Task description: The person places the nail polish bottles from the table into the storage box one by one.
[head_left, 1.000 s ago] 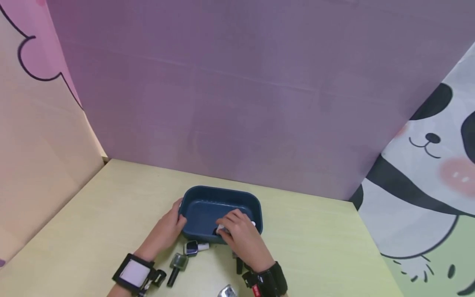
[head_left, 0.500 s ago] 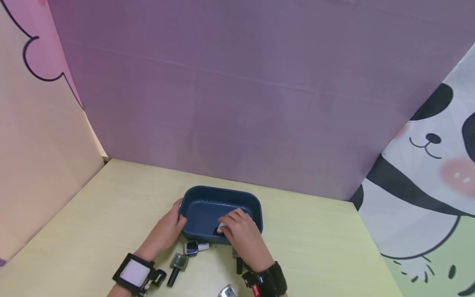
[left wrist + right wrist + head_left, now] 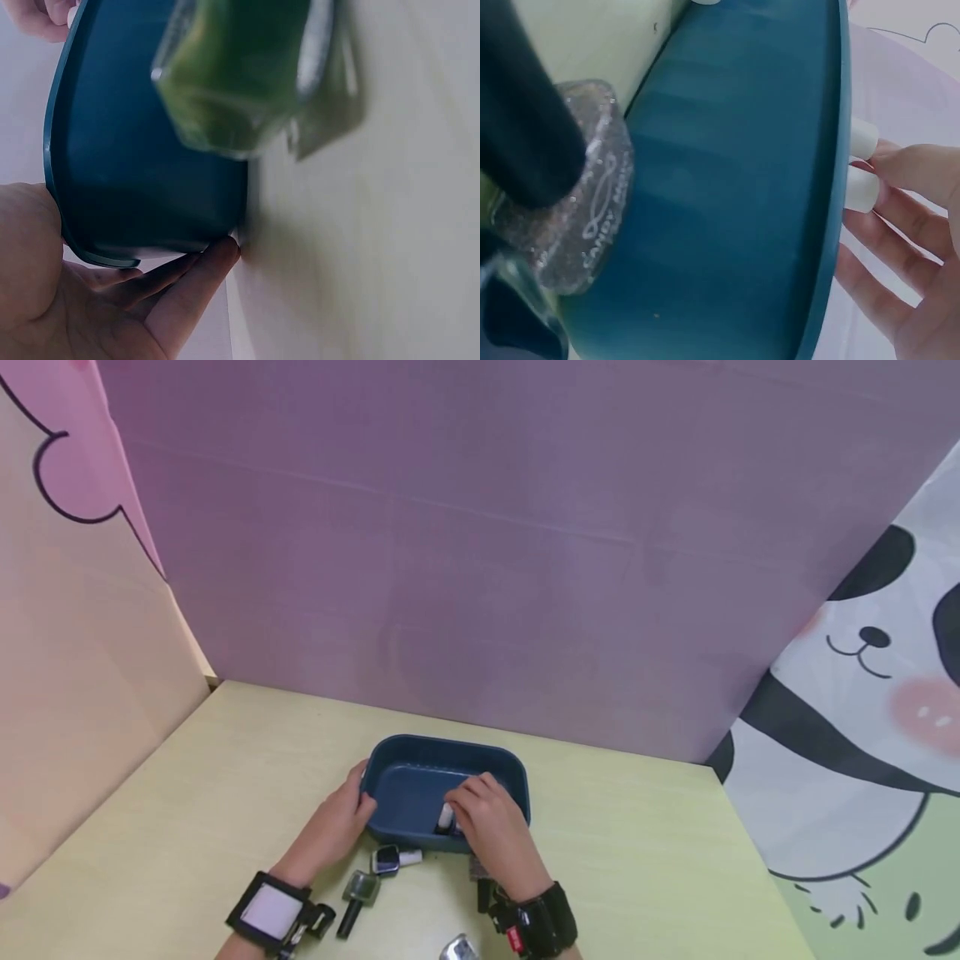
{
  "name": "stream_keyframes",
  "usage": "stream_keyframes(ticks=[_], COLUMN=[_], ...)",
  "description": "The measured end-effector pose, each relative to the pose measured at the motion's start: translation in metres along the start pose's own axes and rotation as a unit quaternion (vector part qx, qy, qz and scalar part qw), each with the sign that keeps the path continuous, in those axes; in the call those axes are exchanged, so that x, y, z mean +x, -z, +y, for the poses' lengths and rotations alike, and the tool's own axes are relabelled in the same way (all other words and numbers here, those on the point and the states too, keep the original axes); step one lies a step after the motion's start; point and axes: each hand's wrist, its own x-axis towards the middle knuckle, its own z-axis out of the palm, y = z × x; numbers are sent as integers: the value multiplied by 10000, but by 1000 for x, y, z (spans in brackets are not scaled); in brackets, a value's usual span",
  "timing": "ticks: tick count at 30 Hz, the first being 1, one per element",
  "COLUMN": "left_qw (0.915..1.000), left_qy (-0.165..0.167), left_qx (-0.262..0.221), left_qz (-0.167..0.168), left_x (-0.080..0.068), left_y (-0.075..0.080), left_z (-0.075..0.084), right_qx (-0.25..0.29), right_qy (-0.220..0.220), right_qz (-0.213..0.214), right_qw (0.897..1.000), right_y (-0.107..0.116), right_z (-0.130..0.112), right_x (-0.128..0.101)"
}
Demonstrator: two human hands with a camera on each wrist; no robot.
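My left hand (image 3: 341,818) grips the left end of a dark blue rectangular bin (image 3: 127,150), thumb side at the rim and fingers along the outer wall. Inside the bin, at its near wall, my right hand (image 3: 491,822) pinches a white-capped nail polish bottle (image 3: 861,187) with thumb and fingertips. Another white cap (image 3: 864,139) stands right beside it at the thumb; the bottle bodies are hidden behind the bin wall in the right wrist view. In the head view a white-capped bottle (image 3: 446,817) stands at the fingertips.
On the table before the bin lie a dark purple nail polish with a white cap (image 3: 387,860), a green one with a black cap (image 3: 362,888), and a glittery one (image 3: 592,187) under my right wrist. A silvery item (image 3: 459,948) sits at the bottom edge.
My right fingers have lifted slightly, and the white-capped bottle at their tips has gone from tilted to more upright. My left hand and the bin have stayed put.
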Motion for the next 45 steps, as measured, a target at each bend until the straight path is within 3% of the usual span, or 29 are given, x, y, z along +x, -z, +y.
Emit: stream_keyframes(ticks=[8,17,27,34,39,45], left_qw=[10000,9998,9999,9999,9999,9999], left_qy=[-8,80,-54,-76,-79,-121], left_qx=[-48,-166,-130,-115,-102,-22], left_qz=[-16,-59,64,62,41,39], left_x=[1,1,-1,-2,-3,-3], left_y=[0,0,0,1,2,-1], left_z=[-1,-1,-1,-1,-1,-2], right_qx=[193,699,1064,918,848,574], right_qy=[52,618,775,1125,1159,963], right_qz=[124,56,-674,-944,-1318,-1457], right_qw=[9997,9956,9890,9849,9808,9829], right_y=[5,13,12,6,0,-6], right_z=[-5,-25,-40,-46,-49,-51], right_x=[1,5,6,4,3,1])
